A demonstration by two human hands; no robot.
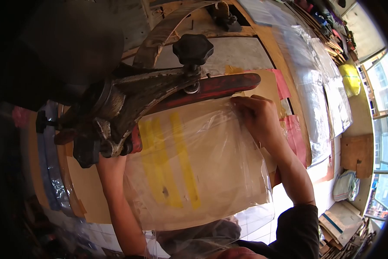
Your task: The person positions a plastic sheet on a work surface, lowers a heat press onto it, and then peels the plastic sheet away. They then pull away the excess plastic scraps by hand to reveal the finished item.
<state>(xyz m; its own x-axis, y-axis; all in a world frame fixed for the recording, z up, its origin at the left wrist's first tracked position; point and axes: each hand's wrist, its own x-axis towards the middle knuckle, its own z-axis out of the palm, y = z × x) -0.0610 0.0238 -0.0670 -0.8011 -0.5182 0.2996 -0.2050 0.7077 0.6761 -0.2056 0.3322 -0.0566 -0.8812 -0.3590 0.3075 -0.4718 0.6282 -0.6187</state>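
Observation:
A clear plastic sheet (233,168) lies over a brown board marked with strips of yellow tape (183,159). My right hand (261,114) is at the sheet's far right corner, fingers curled and closed on its edge, just below a long worn red-and-black bar (220,86). The bar belongs to a dark metal press-like machine (133,93) with a black star knob (193,48). On the left, my left hand (112,164) shows only near the wrist; its fingers are hidden under the machine's arm and a second black knob (87,151).
Pink pieces (294,136) stick out at the board's right side. More clear plastic sheeting (317,86) is spread along the right. Behind the machine is a wooden frame (246,31). A yellow bag (350,80) and a white sack (346,185) sit by the windows.

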